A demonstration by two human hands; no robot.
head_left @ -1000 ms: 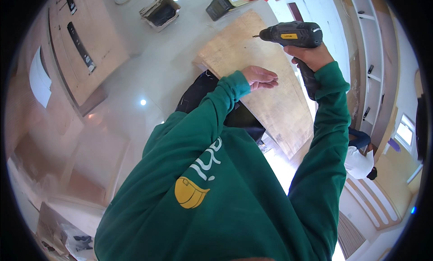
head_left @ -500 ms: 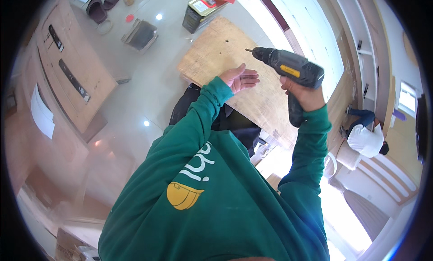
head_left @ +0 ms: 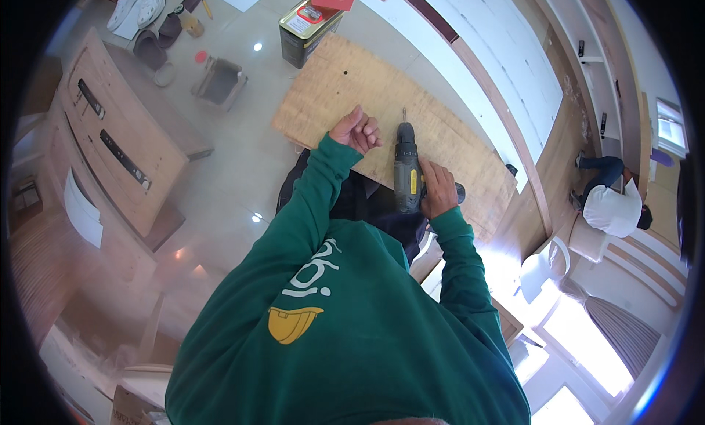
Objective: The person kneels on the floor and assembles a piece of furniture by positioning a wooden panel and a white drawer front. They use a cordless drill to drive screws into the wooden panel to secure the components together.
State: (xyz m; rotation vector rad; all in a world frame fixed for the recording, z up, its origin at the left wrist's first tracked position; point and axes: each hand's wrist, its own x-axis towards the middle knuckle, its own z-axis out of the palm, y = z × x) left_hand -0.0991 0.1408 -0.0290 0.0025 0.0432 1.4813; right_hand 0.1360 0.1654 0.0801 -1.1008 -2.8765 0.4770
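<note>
My right hand (head_left: 439, 191) grips a black-and-grey cordless drill (head_left: 406, 164) with a yellow patch on its side. The drill's bit points away from me, above the near edge of a light wooden board (head_left: 316, 95). My left hand (head_left: 356, 131) is over the board's left part, left of the drill. Its fingers are curled in and the thumb sticks up; whatever they hold, if anything, is hidden. A small dark spot (head_left: 346, 73) marks the board's far left.
A metal tin (head_left: 301, 47) with a red piece on top stands beyond the board. Left on the floor are a square container (head_left: 220, 84), shoes (head_left: 150, 51) and a wooden panel (head_left: 132, 146) with dark metal strips. Another person (head_left: 613, 208) sits far right, near a white chair (head_left: 540, 274).
The drill has swung from pointing left to pointing away and has come lower and nearer to me. My left hand's fingers, stretched out before, are curled now.
</note>
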